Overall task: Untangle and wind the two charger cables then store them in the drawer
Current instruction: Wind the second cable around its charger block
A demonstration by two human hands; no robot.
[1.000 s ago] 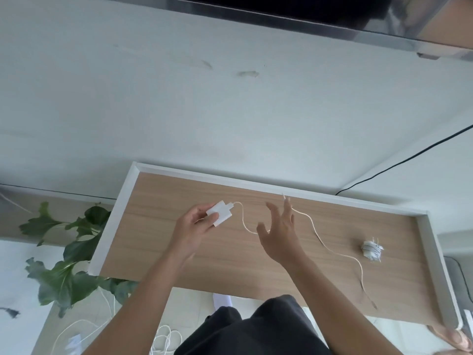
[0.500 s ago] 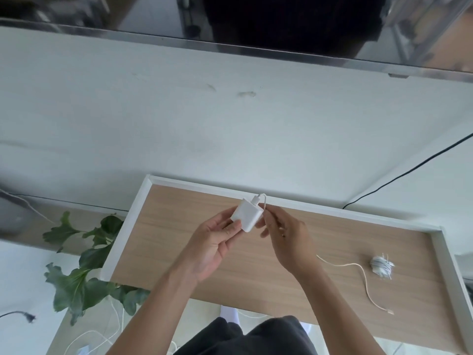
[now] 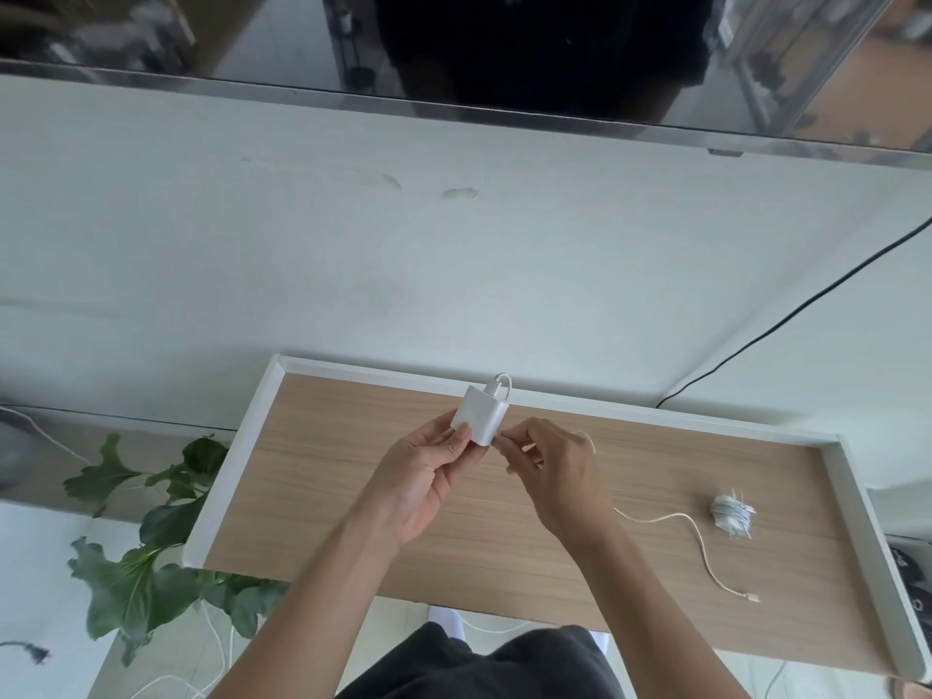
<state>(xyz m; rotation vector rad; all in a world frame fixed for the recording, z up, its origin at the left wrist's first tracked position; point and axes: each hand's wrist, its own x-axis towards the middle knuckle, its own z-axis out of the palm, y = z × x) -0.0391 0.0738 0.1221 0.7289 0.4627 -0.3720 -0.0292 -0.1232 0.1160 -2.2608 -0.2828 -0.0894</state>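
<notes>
no writing shows; left hand (image 3: pixel 423 476) grasps the charger (image 3: pixel 479 415) above the drawer (image 3: pixel 852 502), plug end far; right hand (image 3: pixel 555 476) pinches its cable (image 3: pixel 676 518), trailing right; wound cable (image 3: pixel 732 515) far right

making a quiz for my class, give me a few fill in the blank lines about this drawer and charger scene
1. The white charger block is held by the ____ hand.
2. The right hand pinches the block's ____.
3. The wound cable bundle lies in the open ____.
4. The drawer has a ____ rim.

Missing words: left; cable; drawer; white
</notes>
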